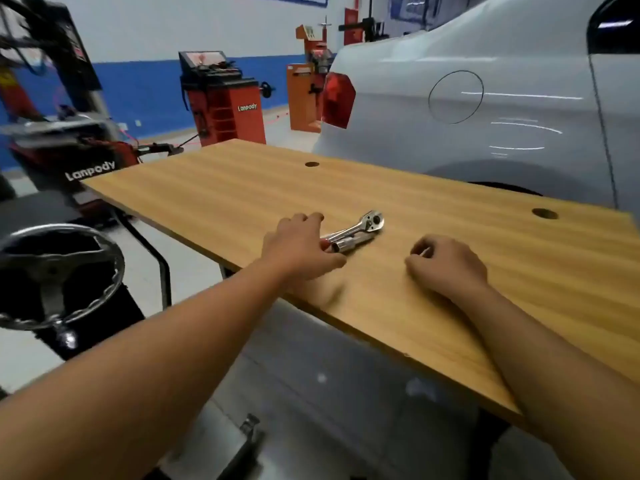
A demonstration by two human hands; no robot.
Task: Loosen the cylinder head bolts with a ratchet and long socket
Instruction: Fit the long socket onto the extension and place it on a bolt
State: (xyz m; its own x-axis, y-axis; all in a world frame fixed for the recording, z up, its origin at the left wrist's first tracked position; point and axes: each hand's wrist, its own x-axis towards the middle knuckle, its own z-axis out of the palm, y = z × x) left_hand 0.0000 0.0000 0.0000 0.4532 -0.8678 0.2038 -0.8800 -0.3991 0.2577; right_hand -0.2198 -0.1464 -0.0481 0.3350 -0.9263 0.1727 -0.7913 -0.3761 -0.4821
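Wooden surface [242, 181] carries ratchet [360, 227] and long socket [349, 243], side by side. Left hand [301, 247] curls over ratchet handle end. Right hand [450, 263] loosely curled nearby, holding nothing. No engine or bolts visible; loosening not begun, tools barely collected.

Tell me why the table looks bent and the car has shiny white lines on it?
In the head view, the wide-angle lens curves the table edges; the white streaks on the car are ceiling lights reflecting off its paint; the ratchet glints too; the left hand and right hand look soft, slightly blurred, with faint shadows beneath them.
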